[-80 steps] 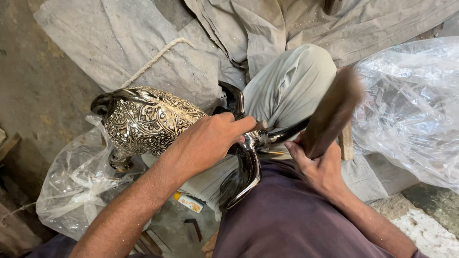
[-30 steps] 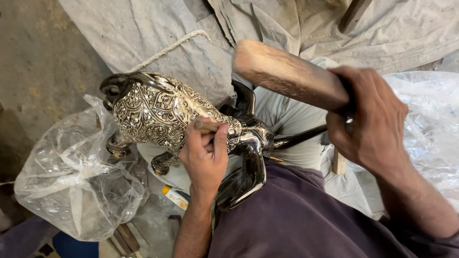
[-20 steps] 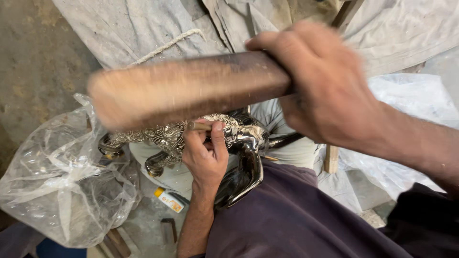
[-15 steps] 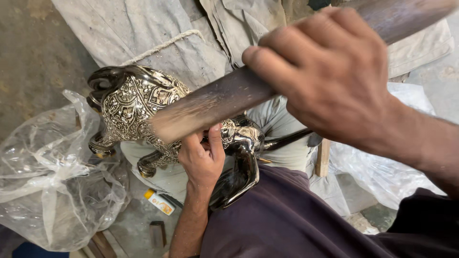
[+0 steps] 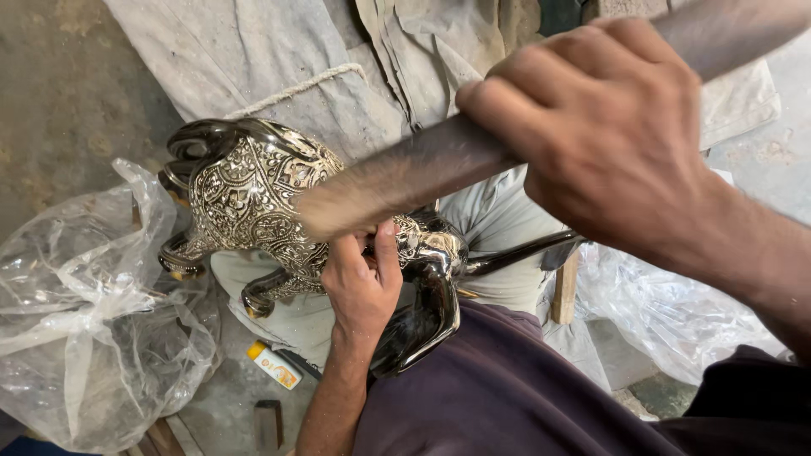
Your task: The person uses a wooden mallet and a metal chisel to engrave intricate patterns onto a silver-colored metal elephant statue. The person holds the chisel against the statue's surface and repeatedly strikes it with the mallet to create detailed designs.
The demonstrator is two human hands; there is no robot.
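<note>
An ornate engraved metal animal figure (image 5: 253,198), silvery with dark polished legs and head, lies on my lap. My left hand (image 5: 361,280) grips it near the neck, fingers pressed against the carved surface. My right hand (image 5: 604,127) is closed around a thick wooden stick (image 5: 405,181), raised close to the camera. The stick's blurred end hangs just above the figure and my left hand. A dark polished curved part (image 5: 427,317) of the figure rests against my purple shirt.
A crumpled clear plastic bag (image 5: 84,312) lies on the floor at left, another plastic sheet (image 5: 676,312) at right. Grey cloth (image 5: 253,59) covers the ground beyond. A small yellow-and-white tube (image 5: 274,365) and a dark tool (image 5: 268,422) lie on the floor below.
My right hand swung the wooden stick from the upper right across the view and down toward the figure. My left hand stays on the figure's neck.
</note>
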